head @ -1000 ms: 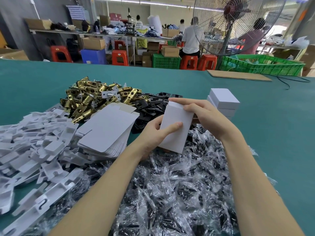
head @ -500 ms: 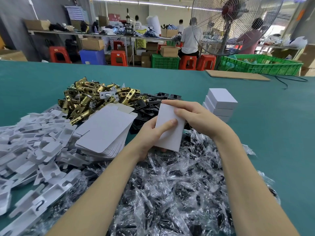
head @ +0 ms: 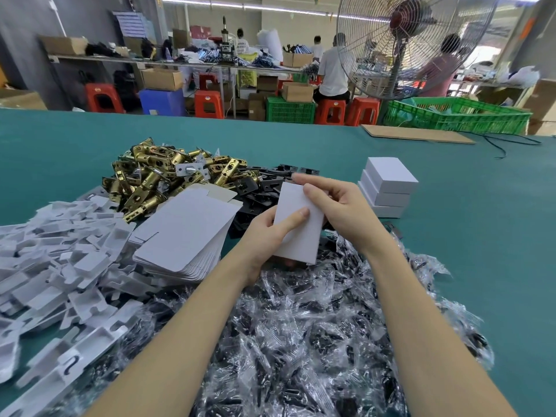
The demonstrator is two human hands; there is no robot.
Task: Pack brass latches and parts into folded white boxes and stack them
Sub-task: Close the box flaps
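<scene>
Both hands hold one white box (head: pixel 301 233) upright above the pile of clear bags. My left hand (head: pixel 264 233) grips its lower left side with the thumb across the front face. My right hand (head: pixel 337 206) curls over its top right edge, fingertips on the upper flap. Brass latches (head: pixel 168 173) lie heaped at the back left, with black plates (head: pixel 270 182) beside them. A stack of flat white box blanks (head: pixel 183 233) sits left of my hands. Three closed white boxes (head: pixel 388 185) are stacked to the right.
White plastic inserts (head: pixel 57 266) cover the left of the green table (head: pixel 481 236). Clear bags of dark parts (head: pixel 301 341) fill the near middle. A cardboard sheet (head: pixel 418 133) and a cable lie far right. A standing fan (head: pixel 403 40), crates, stools and people are beyond the table.
The box has come slightly lower and nearer to me. My right fingers have shifted along its top edge; the left thumb stays on the front face.
</scene>
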